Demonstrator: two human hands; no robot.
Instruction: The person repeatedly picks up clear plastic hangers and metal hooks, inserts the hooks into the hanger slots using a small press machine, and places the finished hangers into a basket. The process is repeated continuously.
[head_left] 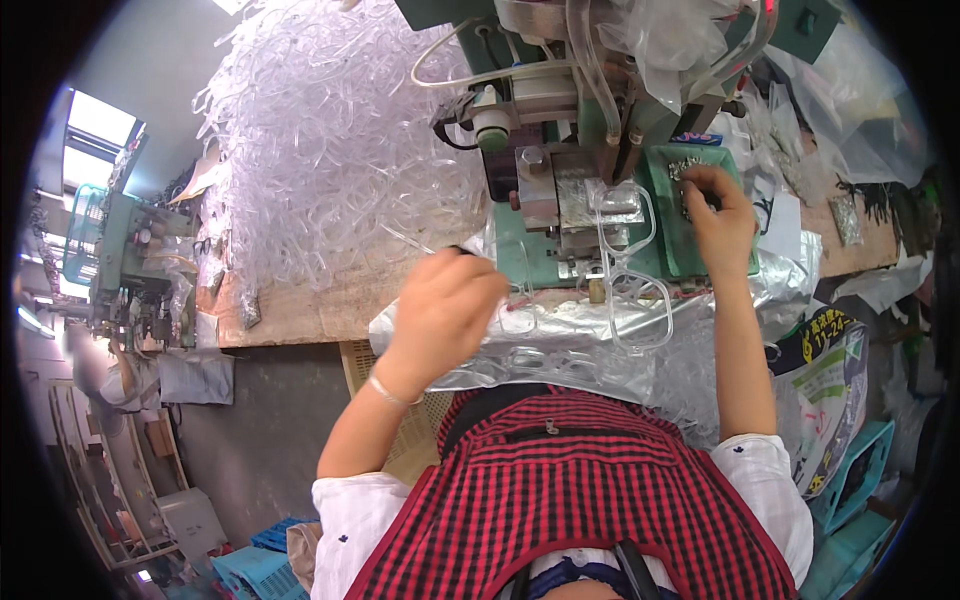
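Note:
My left hand (450, 310) is closed in front of the machine, its knuckles up. A small dark piece (463, 250) shows at its fingertips, and a faint clear rim (522, 290) lies right beside the fingers; what they grip is mostly hidden. At the machine's metal fixture (580, 205), a clear plastic eyeglass frame (640, 310) hangs with one rim against the block and the other toward me. My right hand (715, 215) reaches over the green tray (690, 262), thumb and fingers bent together at small metal parts (680, 168). Any part between those fingertips is too small to make out.
A tall heap of clear eyeglass frames (340, 150) covers the bench at left. The green machine (530, 90), with hoses, rises ahead. Silvery sheeting (450, 375) drapes the bench's front edge, with more clear frames on it. Blue crates (255, 570) stand low at left; another machine (130, 245) is beyond.

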